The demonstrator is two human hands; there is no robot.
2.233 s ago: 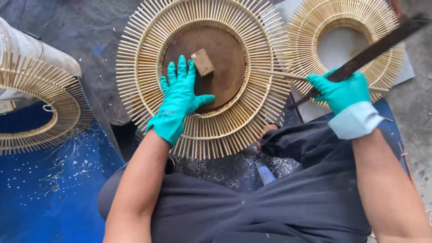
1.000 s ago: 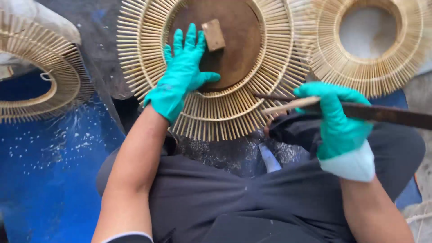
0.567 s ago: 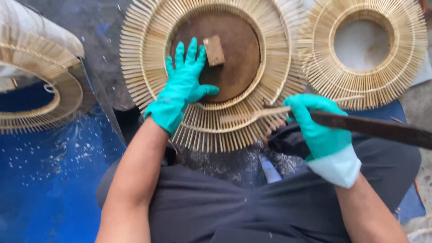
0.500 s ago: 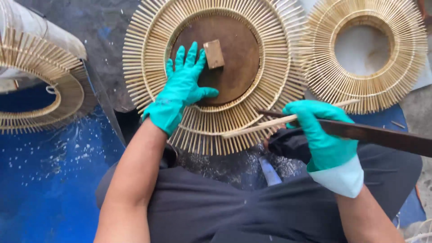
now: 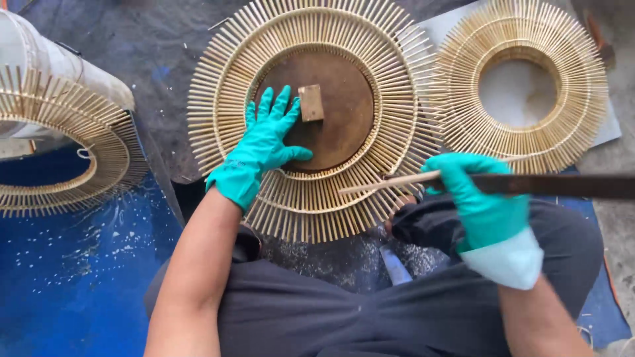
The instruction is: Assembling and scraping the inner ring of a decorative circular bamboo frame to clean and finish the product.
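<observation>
A round sunburst frame of thin bamboo sticks (image 5: 311,211) lies in front of my knees, around a brown disc (image 5: 344,125) that carries a small wooden block (image 5: 310,102). My left hand (image 5: 261,149), in a teal glove, presses flat on the disc and the inner ring, fingers spread. My right hand (image 5: 479,198), also gloved, grips a long dark flat blade (image 5: 569,186) together with a thin bamboo stick (image 5: 387,182). The stick's tip points left over the frame's lower right rim.
A second sunburst frame (image 5: 522,86) with an open centre lies on a pale sheet at the upper right. A third frame (image 5: 59,165) leans on a whitish cylinder (image 5: 53,59) at the left. Blue tarp (image 5: 73,277) covers the lower-left floor.
My right hand has swung the blade down from a raised diagonal to near level and brought the stick over the frame's lower right rim. My left hand stays on the disc.
</observation>
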